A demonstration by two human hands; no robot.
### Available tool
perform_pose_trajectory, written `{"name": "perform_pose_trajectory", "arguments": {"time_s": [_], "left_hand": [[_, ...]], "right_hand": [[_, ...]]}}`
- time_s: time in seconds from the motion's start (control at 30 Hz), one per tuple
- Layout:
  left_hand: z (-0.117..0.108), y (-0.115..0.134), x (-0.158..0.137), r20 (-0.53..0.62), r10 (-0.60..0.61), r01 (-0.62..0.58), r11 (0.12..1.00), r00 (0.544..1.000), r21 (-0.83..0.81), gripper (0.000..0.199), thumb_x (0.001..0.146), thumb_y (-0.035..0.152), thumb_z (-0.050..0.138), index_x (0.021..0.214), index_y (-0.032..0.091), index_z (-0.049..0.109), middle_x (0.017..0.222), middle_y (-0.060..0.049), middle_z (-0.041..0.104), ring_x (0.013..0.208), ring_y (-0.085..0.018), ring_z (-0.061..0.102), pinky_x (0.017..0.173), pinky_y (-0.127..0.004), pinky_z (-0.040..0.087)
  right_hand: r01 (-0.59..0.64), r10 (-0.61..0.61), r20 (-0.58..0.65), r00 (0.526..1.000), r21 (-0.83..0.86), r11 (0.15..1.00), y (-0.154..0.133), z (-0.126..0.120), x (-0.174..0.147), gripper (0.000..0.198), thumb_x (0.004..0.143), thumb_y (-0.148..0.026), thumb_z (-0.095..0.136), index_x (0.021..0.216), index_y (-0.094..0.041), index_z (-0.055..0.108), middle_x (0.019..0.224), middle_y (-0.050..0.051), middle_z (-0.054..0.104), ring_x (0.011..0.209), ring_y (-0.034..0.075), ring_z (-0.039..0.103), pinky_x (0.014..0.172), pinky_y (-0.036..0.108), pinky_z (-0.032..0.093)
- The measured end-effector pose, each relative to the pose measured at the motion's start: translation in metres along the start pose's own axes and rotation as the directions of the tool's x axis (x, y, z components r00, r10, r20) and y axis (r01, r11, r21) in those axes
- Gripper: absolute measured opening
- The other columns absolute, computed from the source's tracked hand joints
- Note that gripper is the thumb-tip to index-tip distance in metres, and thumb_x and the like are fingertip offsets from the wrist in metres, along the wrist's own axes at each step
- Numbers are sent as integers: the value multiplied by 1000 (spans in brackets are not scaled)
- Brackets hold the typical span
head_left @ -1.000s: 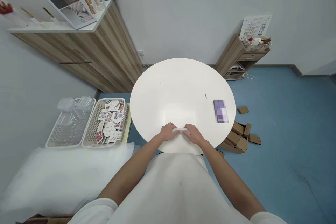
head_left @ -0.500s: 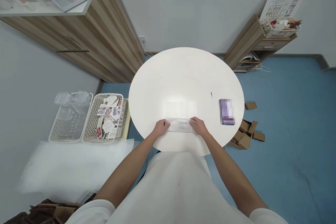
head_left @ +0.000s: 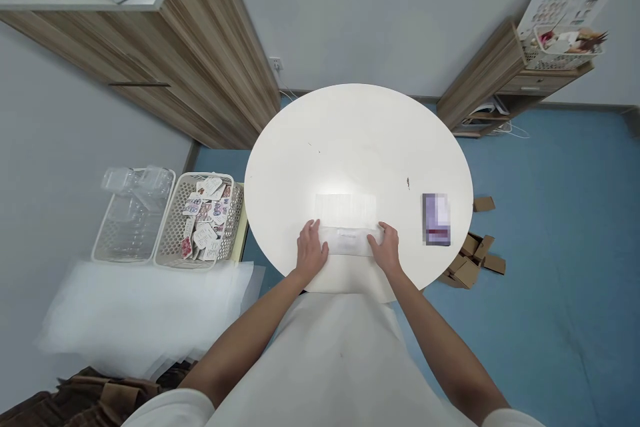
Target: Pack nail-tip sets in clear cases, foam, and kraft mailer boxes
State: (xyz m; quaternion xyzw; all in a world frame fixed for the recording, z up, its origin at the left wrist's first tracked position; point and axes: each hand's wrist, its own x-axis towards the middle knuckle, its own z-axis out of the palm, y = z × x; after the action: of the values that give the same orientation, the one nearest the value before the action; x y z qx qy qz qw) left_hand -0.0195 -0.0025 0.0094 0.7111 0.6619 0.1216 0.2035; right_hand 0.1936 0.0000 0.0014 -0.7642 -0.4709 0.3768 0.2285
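Note:
A thin white translucent foam sheet [head_left: 347,242] lies on the round table in front of me, its near part folded over into a flat bundle. Something faintly darker shows through the layers, but I cannot make out what it is. Beyond the fold, a flat stretch of the sheet lies against the tabletop. My left hand [head_left: 311,251] grips the bundle's left end between thumb and fingers. At the right end, my right hand [head_left: 387,248] has its thumb on top and its fingers at the far edge.
On the white table [head_left: 360,127], a purple box-like item [head_left: 437,219], blurred, lies to the right. At left stand a basket of printed cards [head_left: 196,253] and a basket of clear plastic boxes [head_left: 135,230], with stacked white sheets [head_left: 145,313] nearer. Cardboard pieces [head_left: 467,267] lie on the floor.
Both hands have shifted slightly and changed their hold at the bundle's ends, the fingers now reaching further forward. The bundle stays nearly in place. My view has tilted a little.

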Motion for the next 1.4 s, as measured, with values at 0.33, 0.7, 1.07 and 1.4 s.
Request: {"name": "perform_pose_trajectory", "arguments": {"time_s": [0.33, 0.7, 1.07, 1.4], "left_hand": [[17, 13, -6, 277, 285, -332, 933, 918, 140, 53, 75, 19, 46, 126, 26, 33, 136, -8, 29, 119, -26, 32, 91, -40, 31], [15, -2, -36, 339, 364, -410, 909, 867, 72, 51, 74, 17, 47, 123, 27, 36, 135, -8, 30, 119, -26, 33, 92, -40, 31], [5, 1, -43, 351, 497, -555, 827, 794, 85, 50, 72, 17, 49, 120, 27, 39, 131, -8, 37, 118, -26, 34, 94, -42, 25], [0, 6, -52, 381, 531, -601, 794, 757, 86, 58, 70, 22, 50, 126, 23, 32, 133, -10, 34, 121, -27, 29, 96, -44, 21]], "right_hand": [[-283, 233, 236, 943, 209, 936, -10, 1, 3, 66, 58, -32, 64, 118, -18, 39, 109, 10, 52, 91, 20, 55, 75, 30, 46], [-216, 208, 76, 975, 134, 967, 19, 11, -61, 44, 61, -32, 58, 100, -20, 43, 92, 4, 56, 76, 15, 57, 64, 26, 45], [-59, 54, 82, 995, 52, 997, 2, 28, -63, 16, 69, -23, 43, 83, -20, 50, 77, 0, 57, 64, 11, 55, 59, 24, 44], [116, -108, 188, 976, -30, 993, -12, 32, -64, 25, 75, -15, 39, 91, -19, 57, 87, 2, 61, 71, 12, 58, 69, 25, 44]]}}
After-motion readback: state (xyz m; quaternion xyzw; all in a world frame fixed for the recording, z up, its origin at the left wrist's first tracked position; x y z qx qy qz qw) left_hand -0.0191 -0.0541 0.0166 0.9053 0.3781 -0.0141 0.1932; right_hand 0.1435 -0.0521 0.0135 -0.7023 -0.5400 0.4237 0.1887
